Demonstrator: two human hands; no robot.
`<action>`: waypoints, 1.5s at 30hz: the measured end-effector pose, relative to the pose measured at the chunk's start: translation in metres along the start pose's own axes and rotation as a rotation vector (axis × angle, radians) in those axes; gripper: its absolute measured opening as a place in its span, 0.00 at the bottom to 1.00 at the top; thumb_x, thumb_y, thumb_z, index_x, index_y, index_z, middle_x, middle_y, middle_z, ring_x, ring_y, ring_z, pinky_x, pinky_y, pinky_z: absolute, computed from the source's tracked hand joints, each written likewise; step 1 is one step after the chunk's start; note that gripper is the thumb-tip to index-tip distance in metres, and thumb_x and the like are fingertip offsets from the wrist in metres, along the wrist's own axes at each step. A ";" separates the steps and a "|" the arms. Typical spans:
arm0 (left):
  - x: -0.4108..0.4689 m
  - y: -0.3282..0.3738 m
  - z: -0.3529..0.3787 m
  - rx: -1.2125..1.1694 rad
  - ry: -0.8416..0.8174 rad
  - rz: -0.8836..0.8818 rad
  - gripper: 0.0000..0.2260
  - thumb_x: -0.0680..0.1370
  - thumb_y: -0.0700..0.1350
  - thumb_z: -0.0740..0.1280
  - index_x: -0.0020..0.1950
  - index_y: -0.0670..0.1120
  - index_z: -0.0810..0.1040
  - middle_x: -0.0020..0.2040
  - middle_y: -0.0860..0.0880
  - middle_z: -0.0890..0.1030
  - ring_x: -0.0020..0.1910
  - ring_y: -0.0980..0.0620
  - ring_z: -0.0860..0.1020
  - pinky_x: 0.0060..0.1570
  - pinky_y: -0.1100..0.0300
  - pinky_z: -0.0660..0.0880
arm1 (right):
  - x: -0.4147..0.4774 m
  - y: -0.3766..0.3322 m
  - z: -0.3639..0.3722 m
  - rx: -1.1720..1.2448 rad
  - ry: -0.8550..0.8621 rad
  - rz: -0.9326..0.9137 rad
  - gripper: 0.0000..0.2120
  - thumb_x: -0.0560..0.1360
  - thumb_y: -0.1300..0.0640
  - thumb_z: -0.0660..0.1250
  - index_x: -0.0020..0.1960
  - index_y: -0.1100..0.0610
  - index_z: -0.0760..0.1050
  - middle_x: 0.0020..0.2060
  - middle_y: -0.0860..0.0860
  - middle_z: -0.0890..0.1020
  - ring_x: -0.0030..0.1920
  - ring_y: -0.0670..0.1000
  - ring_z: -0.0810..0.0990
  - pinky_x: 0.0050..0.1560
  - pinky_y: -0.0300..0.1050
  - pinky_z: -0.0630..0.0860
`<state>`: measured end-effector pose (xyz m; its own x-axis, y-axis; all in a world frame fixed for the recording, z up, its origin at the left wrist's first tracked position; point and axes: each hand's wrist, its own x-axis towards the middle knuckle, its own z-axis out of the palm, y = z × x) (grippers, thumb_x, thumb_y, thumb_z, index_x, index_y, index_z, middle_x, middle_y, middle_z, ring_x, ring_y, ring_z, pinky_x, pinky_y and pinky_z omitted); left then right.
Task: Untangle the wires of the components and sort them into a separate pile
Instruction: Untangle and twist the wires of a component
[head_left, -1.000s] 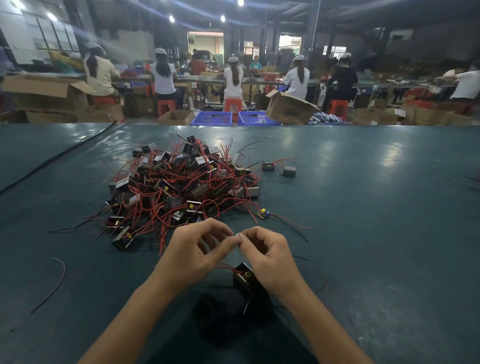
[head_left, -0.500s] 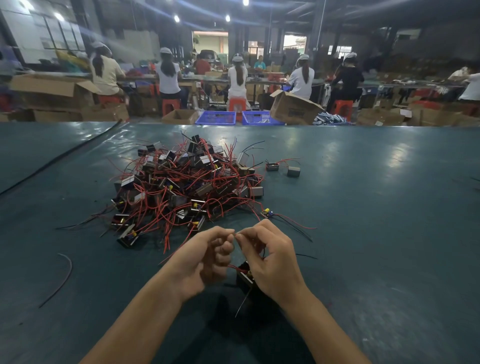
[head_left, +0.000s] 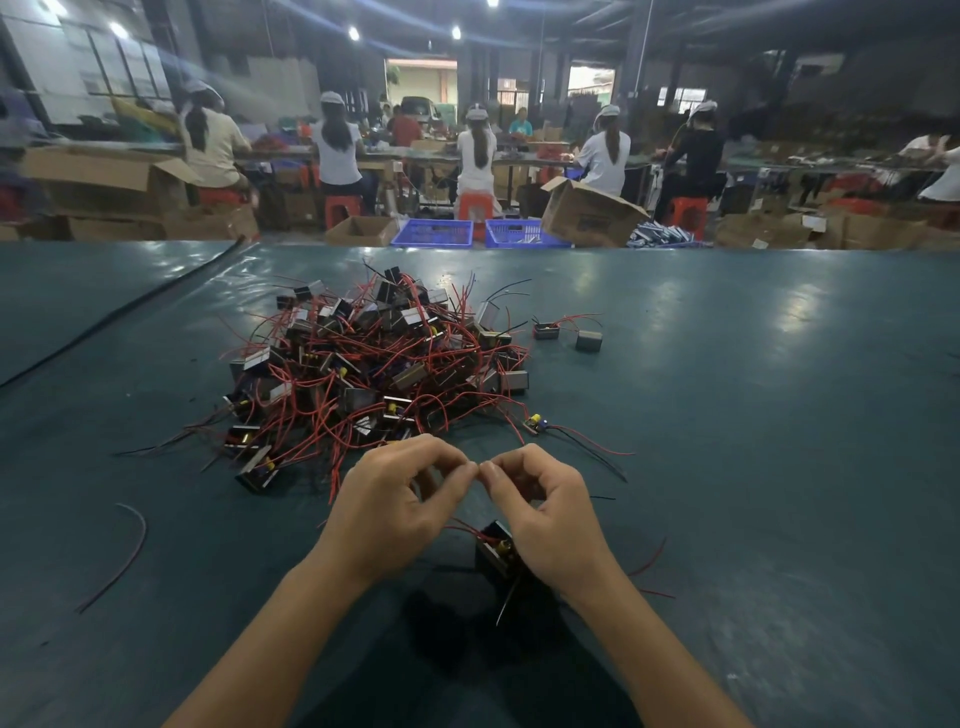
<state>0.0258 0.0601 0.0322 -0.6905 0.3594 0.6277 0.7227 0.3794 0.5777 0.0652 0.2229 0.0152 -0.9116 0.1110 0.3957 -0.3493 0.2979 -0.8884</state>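
- Left hand (head_left: 395, 512) and right hand (head_left: 545, 519) were low and centre. Each pinched thumb to forefinger, tips meeting, on a thin wire (head_left: 461, 526) that was barely visible.
- Black component (head_left: 492, 548) sat under the right palm on the table (head_left: 779, 415), just nearer than the tangled pile (head_left: 374, 364).
- Bare tabletop ran to the right; the far edge lay well beyond the pile.
- Versus half a second earlier: left fingers had uncurled from a fist into a ring, and the pile was unmoved.

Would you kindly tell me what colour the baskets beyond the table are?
The baskets are blue; the head view shows them best.
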 end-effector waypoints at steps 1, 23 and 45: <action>0.001 0.001 0.001 -0.029 0.000 -0.063 0.06 0.76 0.50 0.69 0.40 0.50 0.82 0.32 0.57 0.79 0.30 0.55 0.77 0.30 0.63 0.72 | 0.000 0.001 0.000 -0.061 0.012 -0.051 0.04 0.77 0.58 0.69 0.44 0.57 0.80 0.37 0.51 0.79 0.36 0.46 0.76 0.38 0.38 0.74; 0.000 0.006 -0.001 0.151 0.039 0.112 0.10 0.77 0.53 0.66 0.45 0.49 0.83 0.38 0.60 0.79 0.31 0.60 0.75 0.31 0.61 0.74 | 0.000 -0.005 -0.001 0.006 -0.006 -0.017 0.05 0.78 0.60 0.67 0.46 0.61 0.79 0.36 0.54 0.79 0.35 0.44 0.74 0.38 0.40 0.73; 0.005 0.001 -0.003 -0.169 0.008 -0.383 0.13 0.78 0.41 0.67 0.33 0.44 0.78 0.23 0.54 0.72 0.24 0.57 0.69 0.28 0.64 0.67 | 0.011 0.015 -0.040 -0.616 0.034 0.542 0.30 0.72 0.31 0.62 0.29 0.56 0.79 0.30 0.49 0.82 0.37 0.50 0.80 0.38 0.44 0.75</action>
<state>0.0229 0.0600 0.0377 -0.9106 0.2124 0.3545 0.4088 0.3387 0.8474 0.0584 0.2666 0.0157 -0.9093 0.4146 -0.0360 0.3280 0.6607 -0.6752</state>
